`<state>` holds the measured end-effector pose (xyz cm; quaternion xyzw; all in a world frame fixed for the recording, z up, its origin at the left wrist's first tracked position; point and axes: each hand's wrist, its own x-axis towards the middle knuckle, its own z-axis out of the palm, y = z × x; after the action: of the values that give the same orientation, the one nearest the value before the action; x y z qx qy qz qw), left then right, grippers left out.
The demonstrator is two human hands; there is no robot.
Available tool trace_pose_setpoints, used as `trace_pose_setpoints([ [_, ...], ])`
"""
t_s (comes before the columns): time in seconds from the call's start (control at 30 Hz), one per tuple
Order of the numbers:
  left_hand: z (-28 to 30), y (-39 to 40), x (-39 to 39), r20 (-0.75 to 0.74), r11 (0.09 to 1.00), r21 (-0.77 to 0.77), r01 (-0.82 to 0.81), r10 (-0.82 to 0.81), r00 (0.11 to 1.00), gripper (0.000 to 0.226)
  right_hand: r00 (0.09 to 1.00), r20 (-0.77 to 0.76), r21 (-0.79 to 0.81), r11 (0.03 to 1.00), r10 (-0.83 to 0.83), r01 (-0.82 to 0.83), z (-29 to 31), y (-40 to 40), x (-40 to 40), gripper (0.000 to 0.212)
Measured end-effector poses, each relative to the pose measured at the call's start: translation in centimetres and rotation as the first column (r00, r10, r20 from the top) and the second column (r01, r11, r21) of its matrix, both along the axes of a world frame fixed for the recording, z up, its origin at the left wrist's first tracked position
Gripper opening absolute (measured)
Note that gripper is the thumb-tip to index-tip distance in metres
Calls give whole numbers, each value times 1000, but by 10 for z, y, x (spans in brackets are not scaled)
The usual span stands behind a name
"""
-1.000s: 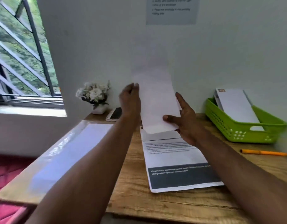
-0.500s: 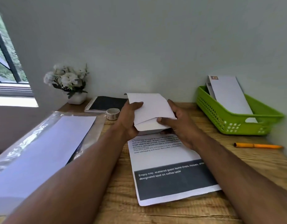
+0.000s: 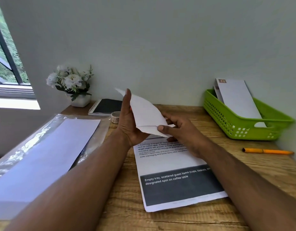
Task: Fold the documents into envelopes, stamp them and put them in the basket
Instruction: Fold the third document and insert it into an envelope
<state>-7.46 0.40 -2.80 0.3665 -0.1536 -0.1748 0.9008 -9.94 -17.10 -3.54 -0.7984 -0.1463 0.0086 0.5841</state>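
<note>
A folded white document point(image 3: 144, 112) is held up above the desk between both hands. My left hand point(image 3: 127, 120) cradles its left side with the fingers pointing up along the paper. My right hand point(image 3: 179, 129) pinches the folded lower edge with thumb on top. Under the hands lies a printed sheet point(image 3: 174, 165) with a dark band near its bottom. A green basket point(image 3: 240, 129) at the right back holds stamped white envelopes point(image 3: 235, 97). A small roll of stamps point(image 3: 115, 116) sits behind my left hand.
A plastic sleeve with white envelopes point(image 3: 49, 152) lies at the left of the wooden desk point(image 3: 244, 174). A spiral notebook point(image 3: 107, 106) and a white flower pot point(image 3: 72, 85) stand by the wall. An orange pen point(image 3: 267, 151) lies at the right.
The tall open sheet was brought down and folded over; it is now tilted up on its left side, with my left hand upright against it. The view dropped toward the desk.
</note>
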Motion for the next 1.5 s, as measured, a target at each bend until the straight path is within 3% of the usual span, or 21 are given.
trace_pose_setpoints([
  [0.1, 0, 0, 1, -57, 999, -10, -51, 50, 997, 75, 938, 313, -224, 948, -150, 227, 1, 4, -2, 53],
  [0.17, 1, 1, 2, -71, 994, -74, -76, 71, 995, 83, 837, 514, -217, 916, -186, 337, 2, 6, -3, 59],
  [0.27, 3, 1, 3, -56, 973, -174, -151, 144, 988, 84, 695, 716, -191, 937, -72, 293, 7, 9, -9, 40],
  [0.4, 5, 1, 0, -37, 960, -187, -207, 203, 978, 71, 554, 809, -401, 873, 196, 277, 5, 21, -15, 40],
  [0.5, 5, 0, -4, -83, 953, -155, -260, 249, 965, 66, 403, 885, -407, 811, 235, 420, 1, 28, -13, 16],
  [0.6, 8, -7, -9, -127, 932, -156, -328, 311, 942, 62, 323, 917, -380, 765, 236, 520, 0, 32, -16, 5],
  [0.8, 9, -17, -9, -185, 920, -185, -345, 312, 932, 79, 269, 953, -270, 789, 138, 552, 11, 28, -18, 16],
  [0.93, 8, -19, -10, -186, 922, -206, -328, 292, 938, 59, 334, 926, -334, 797, 177, 503, 3, 27, -11, 12],
  [1.03, 7, -20, -13, -181, 927, -213, -309, 273, 945, 60, 361, 916, -346, 802, 176, 488, 2, 27, -7, 12],
  [1.27, 5, -23, -10, -108, 932, -211, -294, 277, 955, 59, 289, 956, -221, 776, 52, 591, 7, 26, -11, 12],
  [1.5, 1, -25, -9, -53, 938, -169, -302, 297, 953, 49, 356, 935, -214, 802, 3, 557, -3, 23, -1, 29],
])
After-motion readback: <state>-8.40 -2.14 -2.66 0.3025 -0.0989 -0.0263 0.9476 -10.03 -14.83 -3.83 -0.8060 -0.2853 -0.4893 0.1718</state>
